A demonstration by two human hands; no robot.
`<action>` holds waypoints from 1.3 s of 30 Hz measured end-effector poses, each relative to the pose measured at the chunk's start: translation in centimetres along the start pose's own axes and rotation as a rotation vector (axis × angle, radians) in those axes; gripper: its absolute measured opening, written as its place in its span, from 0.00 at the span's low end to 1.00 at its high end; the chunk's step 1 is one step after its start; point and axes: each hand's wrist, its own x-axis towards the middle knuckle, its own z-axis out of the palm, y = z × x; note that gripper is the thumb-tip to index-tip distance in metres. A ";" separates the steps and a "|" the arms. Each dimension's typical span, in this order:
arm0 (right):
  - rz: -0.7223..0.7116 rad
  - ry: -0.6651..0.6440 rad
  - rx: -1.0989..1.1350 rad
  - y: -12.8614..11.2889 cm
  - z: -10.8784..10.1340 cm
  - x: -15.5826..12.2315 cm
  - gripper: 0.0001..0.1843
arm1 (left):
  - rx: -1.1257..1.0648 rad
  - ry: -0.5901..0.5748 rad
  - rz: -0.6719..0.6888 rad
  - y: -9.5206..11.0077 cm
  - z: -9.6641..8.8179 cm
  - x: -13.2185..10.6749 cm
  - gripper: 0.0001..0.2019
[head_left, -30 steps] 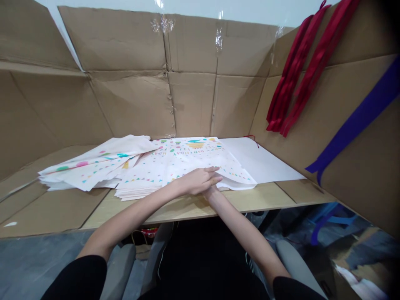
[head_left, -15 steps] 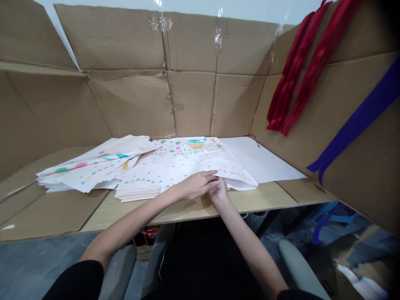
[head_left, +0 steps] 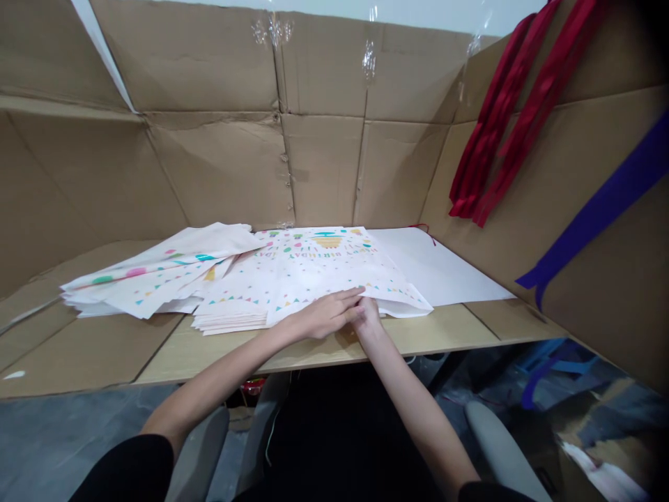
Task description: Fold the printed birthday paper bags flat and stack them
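While the left hand (head_left: 328,315) is resting palm-down along the near edge of the printed sheet (head_left: 334,270), we are finding its fingers stretched out, not visibly holding anything. The right hand (head_left: 368,315) is sitting just under those fingers at that edge; its fingertips are hiding from view, so we are not able to say what, if anything, it is gripping. The printed sheet is lying on the tan board (head_left: 193,352), its near right corner bowing up. We are judging the step in hand to be edge handling with 2 hands; the next move seems to be calling for a light, crease-free hold.

Left of the printed sheet, a layered stack (head_left: 230,322) is lying close, with a folded pile (head_left: 157,268) overlapping it; we are flagging both as possible snags. Right of the printed sheet, a plain sheet (head_left: 444,272) is lying flat, and red ribbons (head_left: 483,153) and a purple strip (head_left: 601,199) are hanging beyond, obstructing nothing.
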 end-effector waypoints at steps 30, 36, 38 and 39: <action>0.003 0.309 0.213 -8.4 -10.2 0.9 0.13 | 0.361 0.703 -0.310 -3.9 2.6 -6.9 0.14; -0.003 0.322 0.193 -7.8 -9.1 2.3 0.17 | 0.137 0.815 -0.359 -5.6 2.1 -9.1 0.07; -0.060 0.361 0.190 -7.3 -8.7 2.9 0.18 | 0.080 0.815 -0.430 -5.9 2.2 -9.4 0.11; -0.100 0.382 0.186 -7.1 -8.5 3.1 0.18 | 0.073 0.818 -0.489 -6.0 2.3 -9.4 0.14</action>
